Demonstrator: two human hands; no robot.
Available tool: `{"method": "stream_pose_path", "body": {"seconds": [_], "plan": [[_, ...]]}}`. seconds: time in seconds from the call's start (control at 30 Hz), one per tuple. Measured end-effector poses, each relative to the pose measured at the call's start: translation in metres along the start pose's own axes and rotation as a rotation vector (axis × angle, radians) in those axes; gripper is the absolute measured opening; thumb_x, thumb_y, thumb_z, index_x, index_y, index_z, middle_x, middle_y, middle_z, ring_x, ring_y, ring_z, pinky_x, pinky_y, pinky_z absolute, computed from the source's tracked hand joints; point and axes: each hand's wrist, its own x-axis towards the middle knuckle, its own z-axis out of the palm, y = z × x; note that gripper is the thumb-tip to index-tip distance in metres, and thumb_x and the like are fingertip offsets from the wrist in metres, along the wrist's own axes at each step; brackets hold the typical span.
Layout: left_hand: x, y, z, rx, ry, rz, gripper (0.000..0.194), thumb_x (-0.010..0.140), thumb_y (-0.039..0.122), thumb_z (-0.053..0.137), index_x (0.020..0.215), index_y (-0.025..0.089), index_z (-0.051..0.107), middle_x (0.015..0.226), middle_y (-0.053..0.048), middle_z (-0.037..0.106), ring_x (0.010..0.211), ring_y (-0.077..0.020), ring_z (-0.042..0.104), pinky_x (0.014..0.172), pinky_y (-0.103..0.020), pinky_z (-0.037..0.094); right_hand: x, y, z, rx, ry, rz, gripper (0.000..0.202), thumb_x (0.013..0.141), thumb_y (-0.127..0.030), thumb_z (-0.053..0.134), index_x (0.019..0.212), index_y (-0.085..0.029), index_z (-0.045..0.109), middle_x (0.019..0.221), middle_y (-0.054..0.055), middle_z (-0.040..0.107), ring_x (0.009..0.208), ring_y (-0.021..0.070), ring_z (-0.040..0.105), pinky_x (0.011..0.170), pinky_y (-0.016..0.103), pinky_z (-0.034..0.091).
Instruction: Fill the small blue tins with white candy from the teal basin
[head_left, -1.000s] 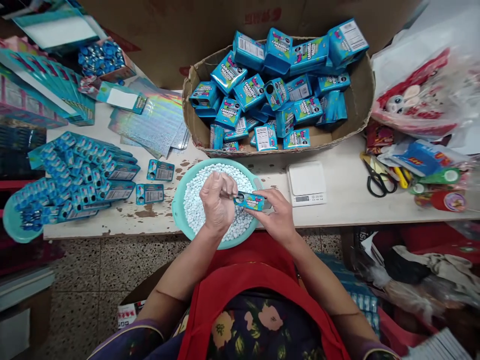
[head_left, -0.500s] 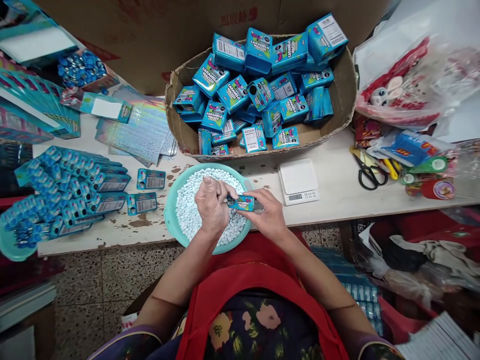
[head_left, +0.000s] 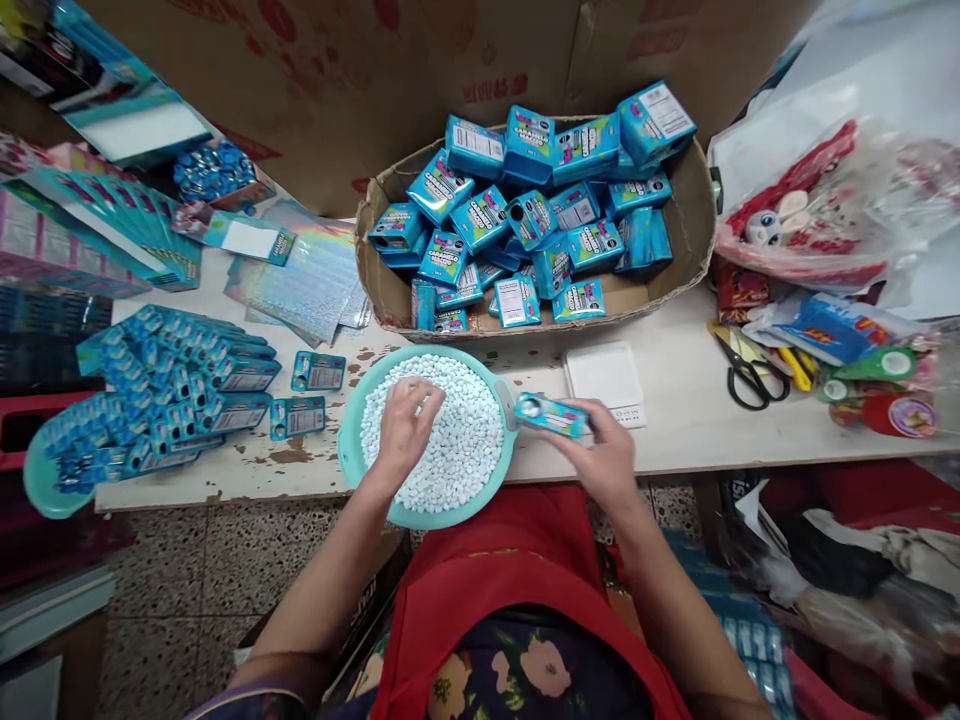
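My right hand [head_left: 604, 455] grips a small blue candy box [head_left: 559, 418] from its right end, just right of the bowl. A round, partly shiny spot shows at the box's left end. My left hand [head_left: 405, 425] hovers over the white candies [head_left: 457, 440], its fingers loosely bent and somewhat apart, with nothing visible in them. Those small pale pieces fill a turquoise plastic bowl [head_left: 351, 465] at the table edge. To the left, two flat blue boxes [head_left: 319, 371] lie near a heap of similar boxes [head_left: 202, 370].
Behind the bowl stands a cut-down carton [head_left: 450, 333] of blue candy boxes. A white scale [head_left: 604, 375] is right of my right hand, with black-handled scissors [head_left: 750, 375] farther right. Holographic sheets [head_left: 300, 280] lie at back left; a smaller turquoise bowl [head_left: 45, 470] is at far left.
My hands have separated. The right has carried the candy box rightward, off the bowl, while the left has drawn back leftward and loosened its fingers. The camera view has shifted slightly.
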Motion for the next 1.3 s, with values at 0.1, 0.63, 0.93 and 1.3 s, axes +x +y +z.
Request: {"method": "stream_pose_path", "body": {"seconds": [0.1, 0.63, 0.93, 1.3], "plan": [[0.029, -0.009, -0.008, 0.316, 0.006, 0.149, 0.016, 0.087, 0.037, 0.057, 0.089, 0.022, 0.065, 0.102, -0.006, 0.065, 0.103, -0.0227, 0.057, 0.093, -0.039, 0.043, 0.008, 0.037, -0.038, 0.007, 0.26, 0.106, 0.045, 0.065, -0.038, 0.082, 0.102, -0.02, 0.064, 0.094, 0.003, 0.067, 0.085, 0.0192, 0.066, 0.08, 0.035, 0.054], [0.22, -0.022, 0.058, 0.127, 0.218, -0.034, 0.055, 0.036, 0.021, 0.094, 0.061, 0.02, 0.045, 0.064, 0.0, 0.051, 0.097, -0.0291, 0.059, 0.079, -0.038, 0.048, 0.011, 0.098, -0.097, -0.126, 0.572, 0.106, 0.055, 0.079, -0.041, 0.066, 0.127, -0.022, 0.048, 0.135, 0.013, 0.049, 0.125, 0.0241, 0.051, 0.101, 0.048, 0.045], [0.038, 0.017, -0.019, -0.177, -0.464, -0.042, 0.04, 0.068, 0.043, 0.073, 0.104, 0.027, 0.063, 0.099, -0.003, 0.063, 0.082, -0.0227, 0.059, 0.06, -0.032, 0.049, -0.062, 0.041, -0.036, 0.286, 0.152, 0.385, 0.042, 0.083, -0.049, 0.062, 0.114, -0.02, 0.059, 0.111, 0.011, 0.068, 0.097, 0.0221, 0.067, 0.091, 0.044, 0.053], [-0.045, 0.038, 0.079, 0.212, -0.962, 0.396, 0.047, 0.081, 0.051, 0.063, 0.117, 0.02, 0.058, 0.123, -0.013, 0.059, 0.113, -0.03, 0.052, 0.096, -0.046, 0.044, -0.085, 0.055, -0.015, 0.597, 0.162, 0.728, 0.059, 0.07, -0.038, 0.078, 0.123, -0.022, 0.059, 0.118, 0.007, 0.069, 0.104, 0.0243, 0.066, 0.09, 0.04, 0.054]]}}
